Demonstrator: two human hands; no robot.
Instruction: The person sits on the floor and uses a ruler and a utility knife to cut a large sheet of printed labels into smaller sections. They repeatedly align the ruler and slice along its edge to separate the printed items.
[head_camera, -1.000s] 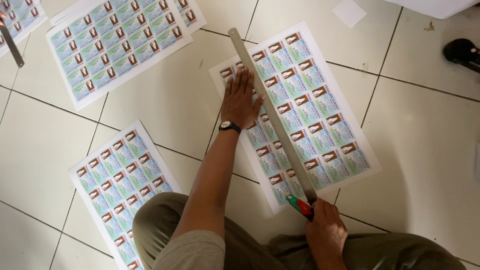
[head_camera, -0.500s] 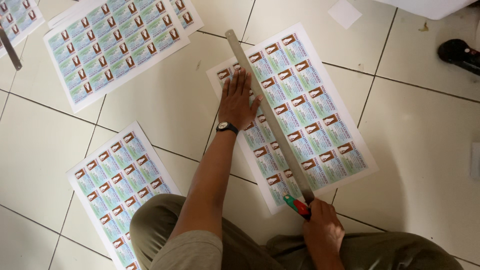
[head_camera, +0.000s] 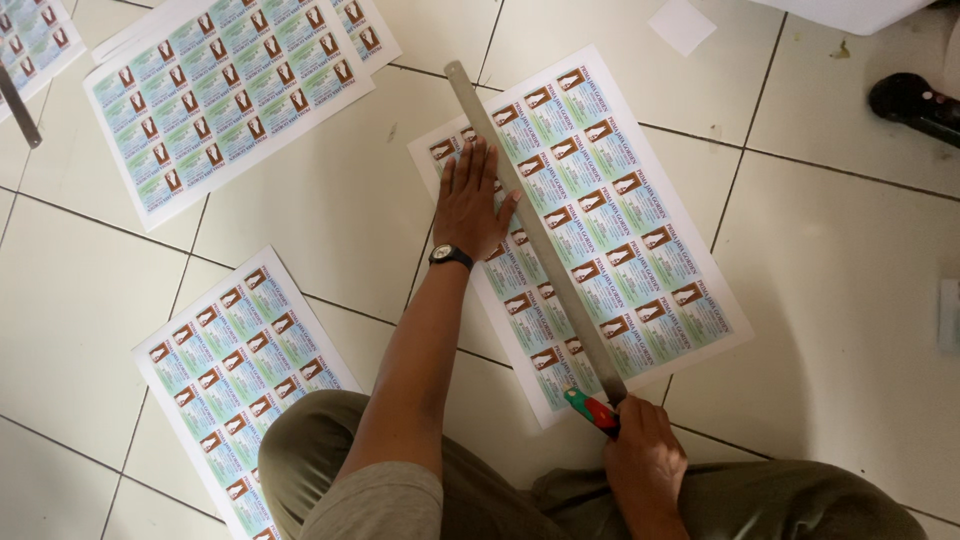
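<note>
Ruler (head_camera: 535, 230) beside left hand (head_camera: 472, 203) (touching)

Person observed wearing olive-khaki trousers (head_camera: 760, 500), a short-sleeved shirt of similar drab olive with the sleeve (head_camera: 375, 505) ending above the elbow, and a black wristwatch (head_camera: 450, 256) with dark strap on the left wrist; both forearms bare.
</note>
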